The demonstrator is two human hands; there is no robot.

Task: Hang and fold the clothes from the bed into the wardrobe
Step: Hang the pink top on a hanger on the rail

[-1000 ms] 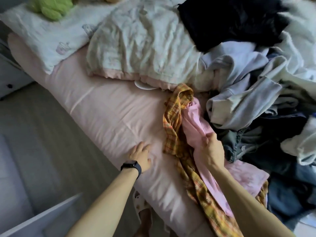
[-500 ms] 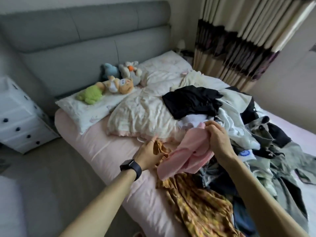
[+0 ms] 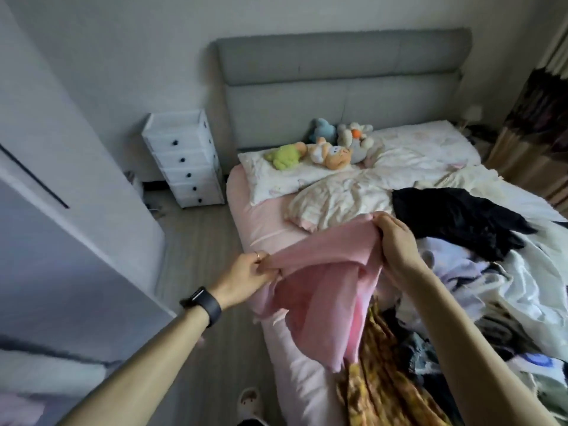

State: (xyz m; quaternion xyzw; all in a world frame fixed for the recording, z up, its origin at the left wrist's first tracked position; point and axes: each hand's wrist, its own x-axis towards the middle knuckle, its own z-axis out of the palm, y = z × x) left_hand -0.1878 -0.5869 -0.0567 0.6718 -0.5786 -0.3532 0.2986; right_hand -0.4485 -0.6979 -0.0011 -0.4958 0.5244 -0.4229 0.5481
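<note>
Pink garment (image 3: 319,290) held up over the near edge of a bed (image 3: 261,216), stretched between two bare hands. The left hand (image 3: 246,276) pinches one end of its top edge between curled fingers and thumb. The right hand (image 3: 396,241), higher and farther over the bed, grips the other end with fingers closed round a bunch of cloth. Between them the fabric sags and hangs in folds over the pink sheet (garment and sheet are nearly the same shade).

A black watch (image 3: 206,305) is on the left wrist and a ring (image 3: 257,256) on that hand. Just below the hanging cloth lies a yellow plaid garment (image 3: 378,382). To the right is a heap of mixed clothes (image 3: 498,287), with a black garment (image 3: 455,216) behind the right hand. Farther back are a rumpled quilt (image 3: 338,198), soft toys (image 3: 325,149) against a grey headboard (image 3: 338,72), and a white drawer unit (image 3: 187,161) on the floor beside the bed.
</note>
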